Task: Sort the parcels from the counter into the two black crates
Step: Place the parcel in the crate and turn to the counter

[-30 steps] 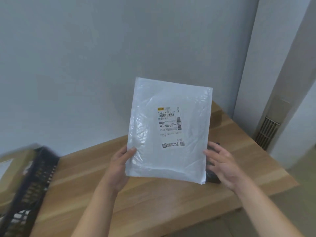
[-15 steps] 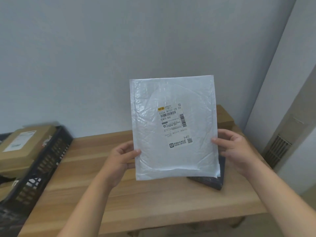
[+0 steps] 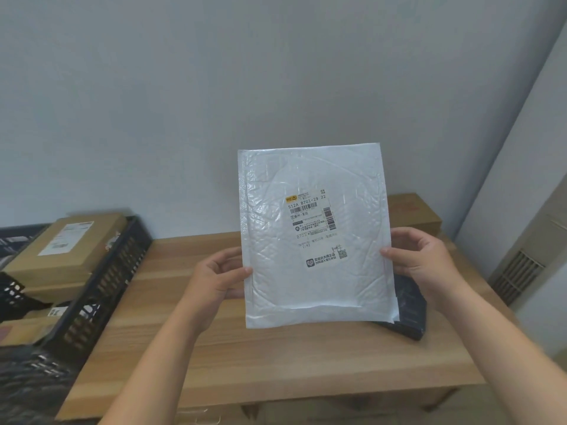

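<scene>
Both hands pinch a white padded mailer upright above the counter.

The left hand (image 3: 214,279) and right hand (image 3: 420,262) clamp the mailer (image 3: 313,237) by its side edges; it looks light, floppy and slick, so edge grips suit it. The black crate (image 3: 101,280) waits leftward on the counter (image 3: 276,363).

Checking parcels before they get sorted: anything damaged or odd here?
Nothing stands out. The white mailer, held upright by the left hand and right hand, is only wrinkled, with its label intact.
</scene>
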